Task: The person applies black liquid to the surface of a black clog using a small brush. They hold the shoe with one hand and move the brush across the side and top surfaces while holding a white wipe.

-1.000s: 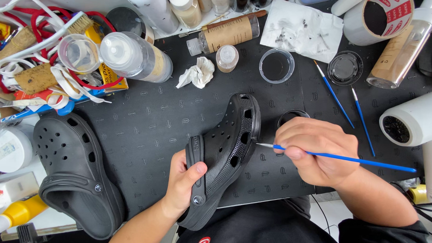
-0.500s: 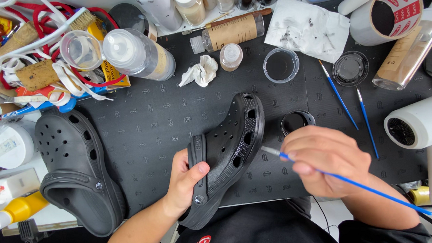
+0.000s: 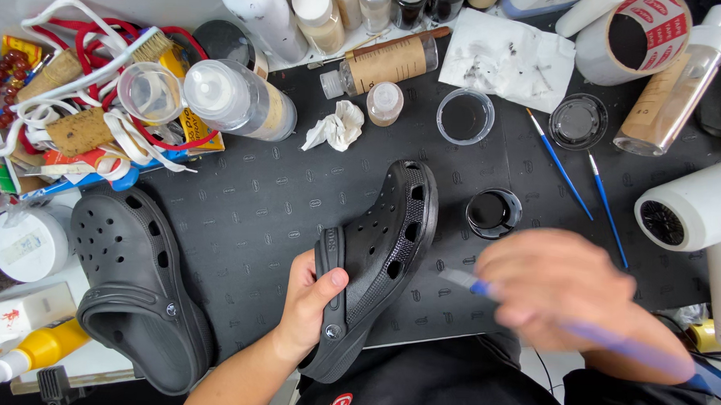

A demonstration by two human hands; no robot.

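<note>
A black mat [image 3: 248, 214] covered the desk [image 3: 91, 361], and on it sat the widest clutter: a white hair dryer [image 3: 696, 210] at the right edge, a roll of tape [image 3: 634, 32] in the far right corner, and a tangle of red and white laces [image 3: 86, 65] at the far left. A dark grey clog [image 3: 138, 286] lay flat on the mat at the left, sole down, well apart from the hands. A second clog, black [image 3: 387, 251], was held tilted on its side above the near edge of the mat; the left hand [image 3: 309, 300] was closed around its heel end, thumb pressed over the strap. The right hand [image 3: 561, 289], blurred by motion, was closed on a blue-handled paintbrush [image 3: 485, 288], whose tip stood just beside the black clog's side wall; whether it touched could not be told. Near that hand a small round pot of black paint [image 3: 493, 213] stood on the mat. Farther off lay a clear dish [image 3: 465, 116], a stained paper towel [image 3: 509, 56], two spare blue brushes [image 3: 585, 182] and a crumpled tissue [image 3: 337, 126].
</note>
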